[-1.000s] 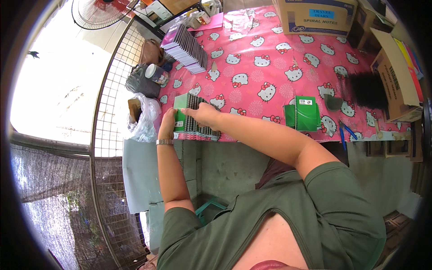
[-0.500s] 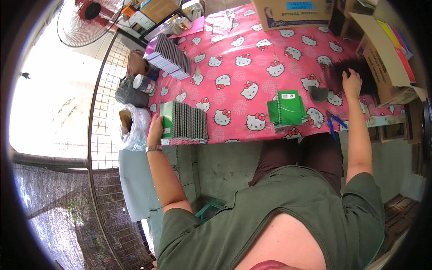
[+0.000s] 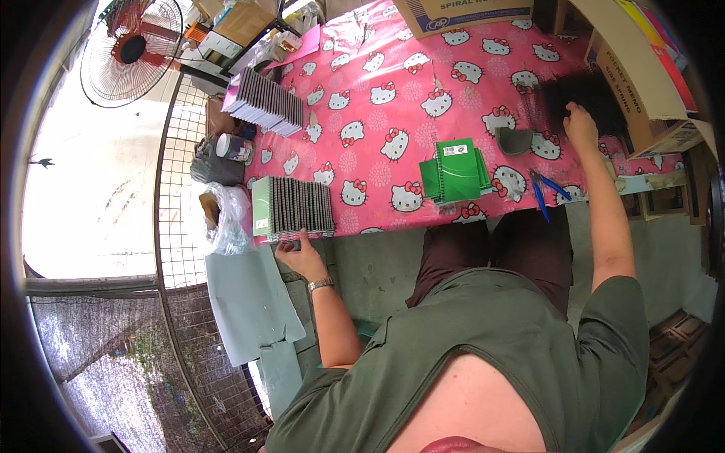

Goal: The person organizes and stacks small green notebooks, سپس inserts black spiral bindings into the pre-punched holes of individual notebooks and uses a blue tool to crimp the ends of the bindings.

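A packed row of spiral notebooks [image 3: 298, 208] with a green cover at its left end stands at the table's near left edge. Below its front side is my left hand [image 3: 304, 260], fingers apart, one fingertip against the row. My right hand [image 3: 581, 130] reaches to the near edge of a dark, bristly heap [image 3: 581, 94] at the right. Its fingers are drawn together; what they hold, if anything, is too small to make out. Between my hands lies a small stack of green spiral notebooks [image 3: 457, 172]. Blue-handled pliers [image 3: 547, 192] and a dark grey rounded piece [image 3: 513, 140] lie right of that stack.
An opened cardboard box [image 3: 630, 94] stands at the right, another box [image 3: 461, 13] at the back. Purple notebooks [image 3: 264, 102] stand in a row at the far left, near a white jar [image 3: 234, 148] and a plastic bag [image 3: 226, 219]. A fan [image 3: 132, 53] is beyond.
My left hand has gone from the row's left end to its near side. The right hand stays by the dark heap, its fingers drawn closer together. The whole view has shifted slightly.
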A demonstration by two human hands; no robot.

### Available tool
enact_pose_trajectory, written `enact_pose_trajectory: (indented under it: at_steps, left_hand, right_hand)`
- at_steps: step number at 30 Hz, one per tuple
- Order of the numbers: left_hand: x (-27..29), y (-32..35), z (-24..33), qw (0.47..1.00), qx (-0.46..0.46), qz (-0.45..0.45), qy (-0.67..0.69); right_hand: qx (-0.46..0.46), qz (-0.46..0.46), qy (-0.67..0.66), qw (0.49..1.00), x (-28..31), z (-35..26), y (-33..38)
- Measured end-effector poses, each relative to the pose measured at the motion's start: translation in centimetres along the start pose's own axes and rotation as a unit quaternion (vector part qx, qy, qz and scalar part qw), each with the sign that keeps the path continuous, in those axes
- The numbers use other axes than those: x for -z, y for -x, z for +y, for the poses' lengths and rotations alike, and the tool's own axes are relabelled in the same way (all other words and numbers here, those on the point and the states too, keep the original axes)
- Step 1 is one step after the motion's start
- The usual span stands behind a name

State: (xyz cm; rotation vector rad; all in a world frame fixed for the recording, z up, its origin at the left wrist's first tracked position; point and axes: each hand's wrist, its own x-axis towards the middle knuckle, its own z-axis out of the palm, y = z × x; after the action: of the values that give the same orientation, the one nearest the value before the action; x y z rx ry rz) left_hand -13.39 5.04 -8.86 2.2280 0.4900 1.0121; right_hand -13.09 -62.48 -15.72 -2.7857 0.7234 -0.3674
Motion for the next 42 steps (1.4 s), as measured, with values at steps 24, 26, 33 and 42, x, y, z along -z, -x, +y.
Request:
enact_pose_trajectory:
  at_steps: [24, 26, 33, 42]
  left_hand:
    - [-18.0, 10.9, 20.9, 0.840, -0.133, -0.520, -0.076]
    - [-18.4, 8.6, 18.9, 0.798, 0.029, -0.552, 0.241]
    - [-12.6, -0.8, 10.2, 0.745, 0.234, -0.528, 0.335]
    - [-11.1, 13.1, 18.1, 0.800, -0.382, -0.447, 0.122]
  right_hand:
    - [-0.019, -0.010, 0.080, 0.997, 0.0, -2.6, -2.1]
    - [-0.028, -0.002, 0.022, 0.999, 0.6, -2.9, -1.6]
    - [-0.054, 0.076, -0.155, 0.984, 0.3, -0.6, -1.8]
    - [0.049, 0.162, -0.293, 0.941, 3.6, -4.0, 1.4]
